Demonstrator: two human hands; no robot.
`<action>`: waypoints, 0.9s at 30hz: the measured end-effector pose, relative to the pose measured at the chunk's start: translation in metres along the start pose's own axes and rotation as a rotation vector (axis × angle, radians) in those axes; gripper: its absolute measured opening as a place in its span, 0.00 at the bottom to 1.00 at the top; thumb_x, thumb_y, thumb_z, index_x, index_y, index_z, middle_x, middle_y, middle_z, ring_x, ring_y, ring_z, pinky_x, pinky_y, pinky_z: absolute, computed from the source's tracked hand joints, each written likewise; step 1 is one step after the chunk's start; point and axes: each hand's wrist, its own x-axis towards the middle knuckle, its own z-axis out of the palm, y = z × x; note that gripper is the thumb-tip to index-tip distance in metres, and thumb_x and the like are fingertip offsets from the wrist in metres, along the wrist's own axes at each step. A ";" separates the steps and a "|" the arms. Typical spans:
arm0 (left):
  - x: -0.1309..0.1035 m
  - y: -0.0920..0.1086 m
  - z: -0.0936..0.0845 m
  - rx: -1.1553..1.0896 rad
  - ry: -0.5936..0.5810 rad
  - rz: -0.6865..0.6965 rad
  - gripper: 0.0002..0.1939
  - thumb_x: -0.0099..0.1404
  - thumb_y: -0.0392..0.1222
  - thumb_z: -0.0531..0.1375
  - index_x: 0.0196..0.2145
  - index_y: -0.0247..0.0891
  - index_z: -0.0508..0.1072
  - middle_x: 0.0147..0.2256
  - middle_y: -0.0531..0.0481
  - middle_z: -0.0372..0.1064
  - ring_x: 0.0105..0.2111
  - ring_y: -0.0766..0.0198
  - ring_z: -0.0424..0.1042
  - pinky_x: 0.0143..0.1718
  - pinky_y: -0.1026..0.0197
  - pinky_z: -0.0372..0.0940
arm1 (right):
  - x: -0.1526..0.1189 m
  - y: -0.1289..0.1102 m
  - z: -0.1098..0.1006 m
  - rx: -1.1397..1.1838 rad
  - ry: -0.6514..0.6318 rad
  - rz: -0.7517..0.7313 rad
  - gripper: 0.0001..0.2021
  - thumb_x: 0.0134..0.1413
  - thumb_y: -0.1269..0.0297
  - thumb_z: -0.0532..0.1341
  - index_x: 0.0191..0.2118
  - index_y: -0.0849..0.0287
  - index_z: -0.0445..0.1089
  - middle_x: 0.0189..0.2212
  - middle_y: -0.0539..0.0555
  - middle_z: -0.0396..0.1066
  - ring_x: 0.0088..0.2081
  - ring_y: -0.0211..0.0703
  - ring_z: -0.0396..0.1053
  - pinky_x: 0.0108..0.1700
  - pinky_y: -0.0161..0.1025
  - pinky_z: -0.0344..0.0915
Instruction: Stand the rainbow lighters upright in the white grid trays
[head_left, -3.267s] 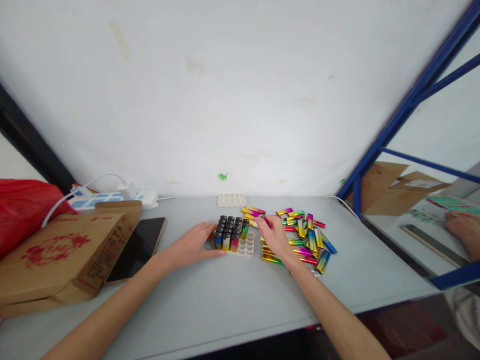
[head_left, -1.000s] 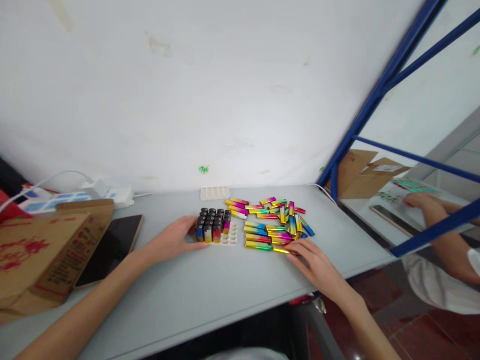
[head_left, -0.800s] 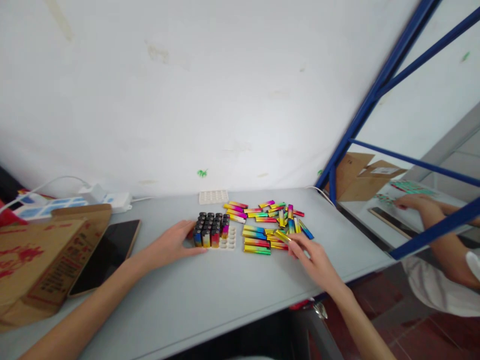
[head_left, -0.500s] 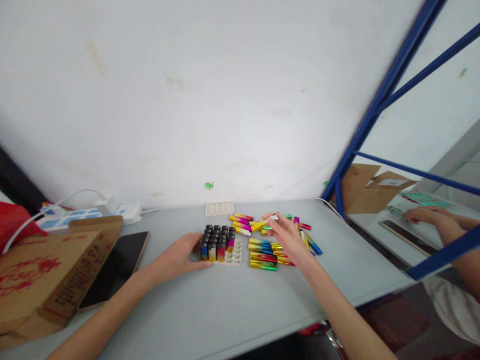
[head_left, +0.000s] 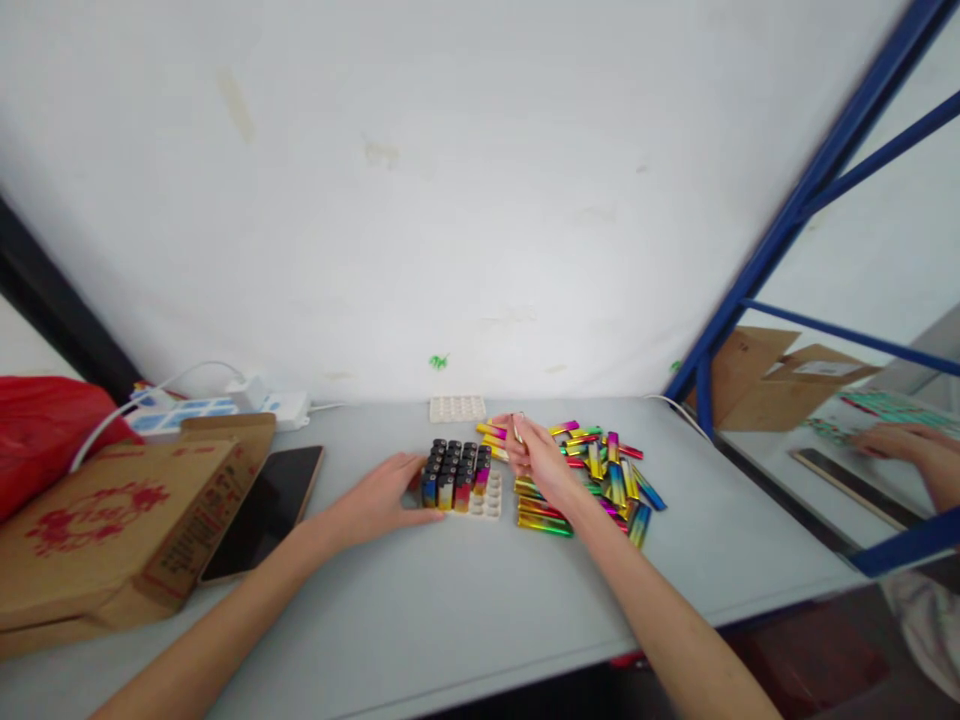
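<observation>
Several black-topped lighters with shiny coloured bodies stand upright in rows in a white holed tray. Empty holes show along the tray's right side. My left hand curves around the tray's left end, thumb at the front edge and fingers at the side, gripping it. To the right of the tray, my right hand is raised with its fingers pinched on a lighter, mostly hidden by the fingers; only a small silvery end shows. Beside and under that hand lies a loose pile of shiny multicoloured lighters.
Another white holed tray lies by the wall. On the left are a cardboard box, a dark tablet-like slab, a power strip and a red bag. A blue metal frame borders the right; another person's hand shows beyond it.
My right hand has moved left from over the pile toward the tray, and the lighter in it has turned so that little of it shows. My left hand stays at the tray. The view has shifted slightly.
</observation>
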 end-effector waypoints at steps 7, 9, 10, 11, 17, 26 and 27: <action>0.001 0.005 -0.003 -0.019 -0.014 -0.002 0.26 0.60 0.62 0.70 0.47 0.41 0.76 0.47 0.42 0.78 0.48 0.44 0.77 0.54 0.47 0.72 | -0.005 0.015 -0.004 -0.456 0.211 -0.170 0.33 0.63 0.30 0.60 0.20 0.53 0.58 0.16 0.45 0.53 0.21 0.36 0.50 0.23 0.37 0.47; 0.001 0.005 -0.003 -0.022 -0.018 -0.002 0.25 0.61 0.62 0.70 0.46 0.41 0.76 0.46 0.43 0.78 0.47 0.44 0.77 0.53 0.47 0.72 | -0.004 0.018 -0.005 -0.563 0.252 -0.219 0.33 0.63 0.33 0.60 0.18 0.53 0.56 0.16 0.46 0.53 0.22 0.38 0.52 0.25 0.38 0.48; 0.001 0.004 -0.003 -0.021 -0.021 -0.003 0.25 0.61 0.62 0.69 0.46 0.41 0.76 0.46 0.43 0.78 0.47 0.44 0.77 0.53 0.47 0.72 | -0.004 0.019 -0.006 -0.594 0.265 -0.233 0.33 0.63 0.34 0.60 0.18 0.52 0.56 0.16 0.47 0.54 0.23 0.39 0.53 0.26 0.39 0.49; 0.001 0.004 -0.002 -0.019 -0.023 -0.004 0.25 0.61 0.62 0.69 0.45 0.41 0.75 0.46 0.43 0.78 0.47 0.45 0.76 0.53 0.47 0.72 | -0.004 0.020 -0.007 -0.610 0.272 -0.240 0.32 0.63 0.35 0.60 0.18 0.52 0.55 0.16 0.47 0.55 0.23 0.39 0.53 0.27 0.39 0.50; 0.001 0.002 0.003 0.010 0.011 0.005 0.25 0.61 0.63 0.70 0.42 0.41 0.73 0.45 0.43 0.77 0.46 0.47 0.76 0.51 0.50 0.71 | -0.011 0.013 -0.006 -0.603 0.225 -0.242 0.29 0.69 0.37 0.57 0.23 0.52 0.58 0.19 0.47 0.58 0.24 0.41 0.56 0.28 0.39 0.55; 0.001 0.007 0.003 0.052 0.055 -0.029 0.29 0.56 0.66 0.72 0.40 0.40 0.72 0.43 0.43 0.75 0.44 0.47 0.76 0.48 0.50 0.71 | -0.030 -0.006 -0.004 -0.939 -0.087 -0.491 0.21 0.79 0.47 0.52 0.34 0.53 0.67 0.35 0.54 0.72 0.39 0.48 0.70 0.43 0.43 0.67; 0.000 0.008 0.003 0.046 0.056 -0.034 0.29 0.56 0.65 0.73 0.41 0.40 0.72 0.44 0.43 0.76 0.45 0.46 0.76 0.49 0.50 0.71 | -0.031 -0.005 -0.006 -0.981 -0.104 -0.498 0.22 0.79 0.48 0.52 0.33 0.53 0.66 0.32 0.53 0.71 0.37 0.47 0.69 0.42 0.42 0.66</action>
